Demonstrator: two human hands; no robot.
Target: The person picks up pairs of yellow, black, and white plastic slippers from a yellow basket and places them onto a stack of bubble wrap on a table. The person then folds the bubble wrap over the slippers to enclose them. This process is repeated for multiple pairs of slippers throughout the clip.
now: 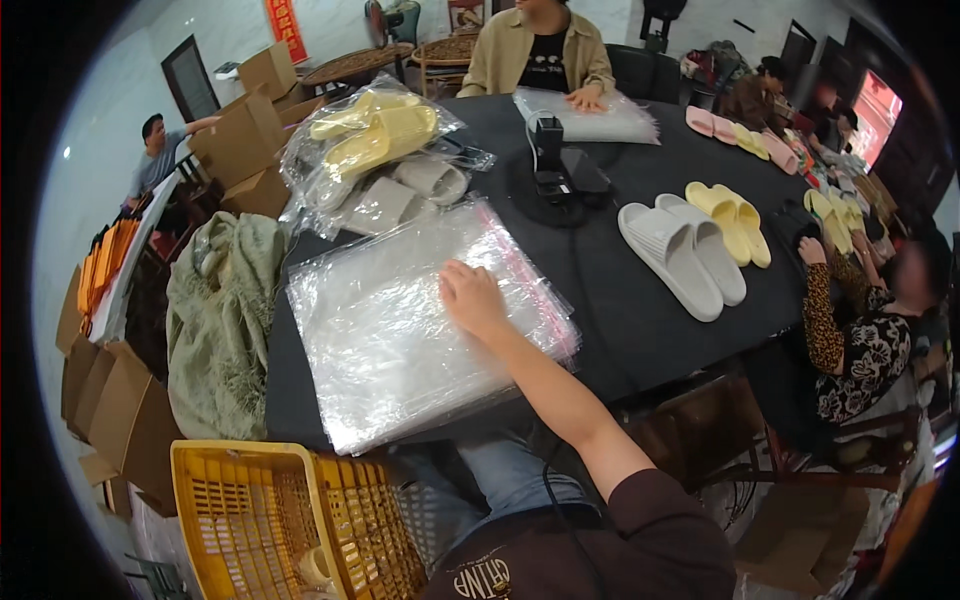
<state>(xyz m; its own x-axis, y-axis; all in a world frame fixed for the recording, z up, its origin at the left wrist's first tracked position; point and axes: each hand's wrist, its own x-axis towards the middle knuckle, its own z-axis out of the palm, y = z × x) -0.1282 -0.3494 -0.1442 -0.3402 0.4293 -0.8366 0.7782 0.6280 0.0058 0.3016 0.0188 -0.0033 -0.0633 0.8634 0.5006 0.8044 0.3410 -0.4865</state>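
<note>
My right hand [472, 298] rests on a flat stack of clear plastic bags [390, 345] at the near left of the table. Its fingers are bent loosely over the top bag, with nothing visible held in them. My left hand is out of sight. Beyond the stack lie bagged slippers: a yellow pair [385, 135] on top and grey ones [400, 195] below. To the right, an unbagged pair of grey slippers [685, 255] sits beside a yellow pair [730, 222].
A black-clothed table [620, 345] carries a black stand [550, 165] at its middle. Across it, a person touches another bag stack [620, 118]. More slippers [712, 125] lie far right, near other people. A yellow crate [245, 450], green cloth [225, 300] and cardboard boxes [130, 410] stand left.
</note>
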